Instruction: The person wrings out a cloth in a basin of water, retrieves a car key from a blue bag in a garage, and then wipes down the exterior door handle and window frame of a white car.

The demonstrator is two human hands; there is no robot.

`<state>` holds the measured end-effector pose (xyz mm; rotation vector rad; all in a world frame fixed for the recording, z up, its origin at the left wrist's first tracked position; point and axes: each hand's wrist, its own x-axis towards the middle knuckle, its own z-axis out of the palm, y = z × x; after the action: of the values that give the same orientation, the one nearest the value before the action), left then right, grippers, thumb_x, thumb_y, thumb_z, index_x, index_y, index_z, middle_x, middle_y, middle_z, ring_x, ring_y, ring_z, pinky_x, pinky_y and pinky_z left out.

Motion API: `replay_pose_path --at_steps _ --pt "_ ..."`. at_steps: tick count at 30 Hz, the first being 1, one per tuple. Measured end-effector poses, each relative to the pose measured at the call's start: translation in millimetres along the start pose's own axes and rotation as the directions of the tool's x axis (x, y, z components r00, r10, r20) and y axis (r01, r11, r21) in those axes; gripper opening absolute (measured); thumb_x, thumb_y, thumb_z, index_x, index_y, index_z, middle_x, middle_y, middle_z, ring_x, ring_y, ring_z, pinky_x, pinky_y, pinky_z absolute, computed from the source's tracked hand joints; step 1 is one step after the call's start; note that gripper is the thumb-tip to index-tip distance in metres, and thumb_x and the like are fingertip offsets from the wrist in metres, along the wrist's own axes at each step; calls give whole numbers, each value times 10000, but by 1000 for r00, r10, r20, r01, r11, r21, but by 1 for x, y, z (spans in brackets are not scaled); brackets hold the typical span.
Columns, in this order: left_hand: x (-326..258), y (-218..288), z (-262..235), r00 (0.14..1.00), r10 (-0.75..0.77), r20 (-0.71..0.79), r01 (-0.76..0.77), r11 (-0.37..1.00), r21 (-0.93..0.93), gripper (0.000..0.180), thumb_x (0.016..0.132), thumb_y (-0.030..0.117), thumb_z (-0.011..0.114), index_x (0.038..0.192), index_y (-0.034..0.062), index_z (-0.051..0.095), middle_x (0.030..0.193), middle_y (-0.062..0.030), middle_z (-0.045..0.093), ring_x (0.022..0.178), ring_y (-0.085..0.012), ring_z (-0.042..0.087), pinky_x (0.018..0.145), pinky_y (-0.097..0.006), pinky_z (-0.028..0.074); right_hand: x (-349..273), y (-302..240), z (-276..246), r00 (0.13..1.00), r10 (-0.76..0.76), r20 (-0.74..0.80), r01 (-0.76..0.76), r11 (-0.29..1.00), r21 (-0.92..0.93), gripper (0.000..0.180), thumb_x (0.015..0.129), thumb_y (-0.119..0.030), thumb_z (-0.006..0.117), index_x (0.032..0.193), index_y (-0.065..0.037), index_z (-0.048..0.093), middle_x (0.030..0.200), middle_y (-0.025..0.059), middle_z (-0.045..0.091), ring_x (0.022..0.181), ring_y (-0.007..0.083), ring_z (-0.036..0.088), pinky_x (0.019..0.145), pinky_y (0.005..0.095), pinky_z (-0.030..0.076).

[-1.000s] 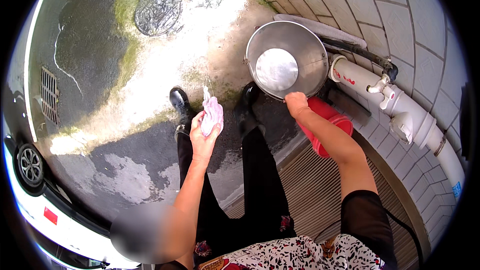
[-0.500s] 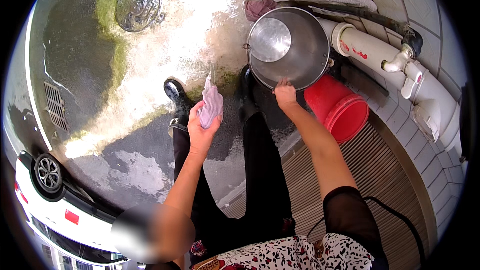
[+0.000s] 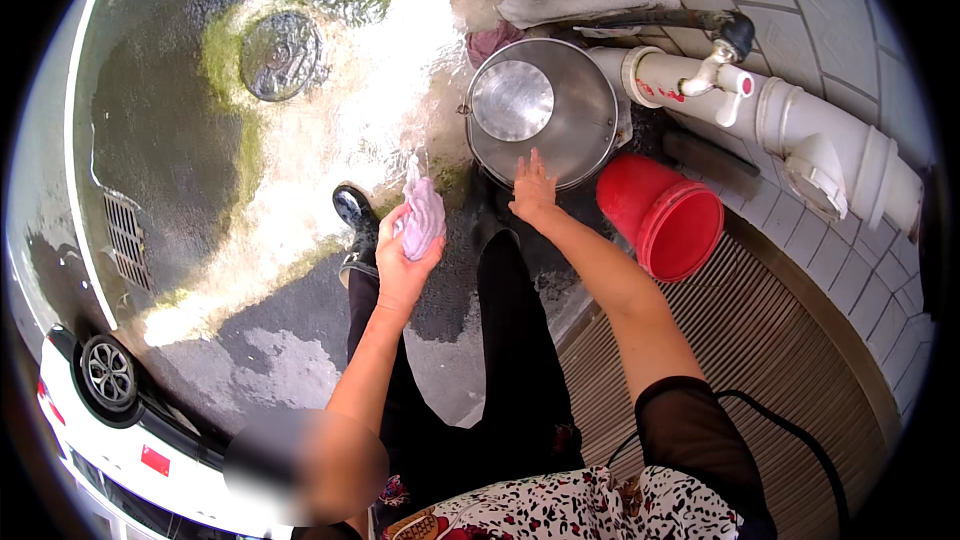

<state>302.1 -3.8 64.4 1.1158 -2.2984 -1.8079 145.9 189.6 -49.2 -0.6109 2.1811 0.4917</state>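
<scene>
My left hand (image 3: 403, 258) is closed round a wet, crumpled pale-purple cloth (image 3: 424, 220), held up in front of my left leg. A wide round metal bucket (image 3: 580, 130) stands in front of my right foot, its mouth facing up and a bright disc of its bottom showing inside. Over its near rim reaches my right hand (image 3: 534, 188), fingers spread and nothing in them; whether the fingertips touch the metal I cannot tell. Close by on the right is a red bucket (image 3: 640, 202), with its round opening turned toward me.
A white pipe (image 3: 780, 115) with a tap (image 3: 722, 75) runs along the tiled wall at right. Behind the metal bucket lie a darker mauve cloth (image 3: 490, 42) and a rolled whitish cloth (image 3: 570, 6). A drain grate (image 3: 126, 240) and a white car (image 3: 130, 430) are at left.
My right hand has let go of the metal bucket's rim and spread its fingers. My left hand keeps the cloth in nearly the same place. The whole view has shifted somewhat.
</scene>
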Motion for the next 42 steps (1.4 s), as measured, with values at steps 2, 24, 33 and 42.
replay_pose_path --at_steps 2,24,33,42 --pt "-4 13 -10 1000 20 -10 -20 1000 13 299 651 80 720 926 -8 643 1159 -132 489 965 -241 563 838 -313 452 -22 7 -20 982 -86 -170 117 976 182 642 771 -280 630 1300 -24 371 1389 231 263 1198 300 421 924 437 376" --pt "-73 184 -134 994 16 105 -18 1000 15 437 676 183 728 1026 -32 579 985 -130 612 859 -183 613 783 -277 481 -100 124 -323 887 -93 -452 174 974 142 173 771 -144 535 853 -58 660 876 164 638 842 318 619 742 416 493" --pt "-120 233 -106 990 -33 -137 10 987 -163 507 701 195 718 1123 -8 523 943 -105 630 859 -146 600 759 -283 485 -149 106 -333 792 -321 -518 194 939 -286 322 825 -322 522 784 -39 670 766 141 649 707 243 641 598 413 481" --pt "-157 291 -115 994 105 -5 -93 858 -505 432 731 202 693 1103 27 563 910 -48 621 795 -104 573 696 -262 479 -217 -26 -252 422 -765 487 -711 54 701 790 856 -643 192 1369 -44 233 1387 232 262 1172 551 309 946 650 277"
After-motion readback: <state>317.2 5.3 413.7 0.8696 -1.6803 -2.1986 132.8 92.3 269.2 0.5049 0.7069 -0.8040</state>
